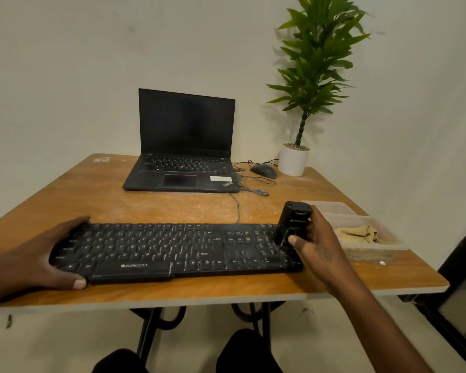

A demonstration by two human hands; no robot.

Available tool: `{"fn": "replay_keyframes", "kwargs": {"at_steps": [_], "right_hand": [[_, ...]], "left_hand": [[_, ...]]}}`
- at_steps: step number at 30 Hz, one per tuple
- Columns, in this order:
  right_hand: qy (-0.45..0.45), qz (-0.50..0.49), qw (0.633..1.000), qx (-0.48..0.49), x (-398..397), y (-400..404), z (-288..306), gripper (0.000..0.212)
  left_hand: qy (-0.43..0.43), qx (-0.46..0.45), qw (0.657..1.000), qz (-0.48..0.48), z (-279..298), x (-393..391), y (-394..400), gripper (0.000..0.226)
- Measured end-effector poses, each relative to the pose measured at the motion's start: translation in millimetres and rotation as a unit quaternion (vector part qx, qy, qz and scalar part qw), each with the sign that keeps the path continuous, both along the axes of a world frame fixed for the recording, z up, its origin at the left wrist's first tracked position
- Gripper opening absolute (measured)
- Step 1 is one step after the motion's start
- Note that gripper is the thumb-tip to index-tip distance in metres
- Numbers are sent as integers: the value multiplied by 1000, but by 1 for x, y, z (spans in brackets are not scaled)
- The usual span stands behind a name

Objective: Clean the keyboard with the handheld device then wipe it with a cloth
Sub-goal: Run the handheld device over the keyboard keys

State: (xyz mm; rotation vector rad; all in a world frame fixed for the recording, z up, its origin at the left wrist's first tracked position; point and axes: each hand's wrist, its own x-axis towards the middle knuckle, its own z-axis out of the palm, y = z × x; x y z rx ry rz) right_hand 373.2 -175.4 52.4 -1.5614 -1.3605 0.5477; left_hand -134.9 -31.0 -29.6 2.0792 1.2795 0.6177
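Keyboard [172, 251] is lying along the near edge of the table [119, 200], with the left hand [38, 254] lying flat against its left end, fingers straight, bracing it. Right hand [315, 238] is grasping the handheld device [293, 222], which is standing upright on the number pad. Nozzle contact is not resolvable here. Excess downward pressure is risking dislodged keycaps; a slackening brace is risking the board sliding off the edge. Cloth [361, 234] is waiting in the tray [371, 249], just beside the right hand.

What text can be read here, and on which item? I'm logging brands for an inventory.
"ZEBRONICS": on the black keyboard, below its space bar.
"Alt", "Ctrl", "Shift": keyboard keys; other legends blurred.
Logo on the black handheld device: too small to read.
Badge and white sticker on the black laptop: unreadable.
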Motion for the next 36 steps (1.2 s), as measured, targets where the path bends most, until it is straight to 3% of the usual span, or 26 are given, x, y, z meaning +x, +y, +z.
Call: {"fn": "replay_keyframes", "kwargs": {"at_steps": [5, 10, 17, 28, 36], "right_hand": [[16, 7, 1000, 9, 0, -26, -9, 62], [-54, -11, 998, 17, -1, 14, -3, 53], [-58, 3, 998, 8, -5, 62, 11, 50], [-37, 30, 998, 28, -9, -16, -6, 61], [-79, 10, 997, 19, -10, 57, 4, 49]], "left_hand": [[-5, -19, 1000, 0, -3, -1, -5, 138], [4, -21, 1000, 0, -5, -6, 6, 142], [-20, -13, 1000, -9, 2, -7, 11, 139], [-42, -29, 999, -1, 7, -3, 7, 136], [-45, -46, 998, -1, 9, -3, 3, 135]]}}
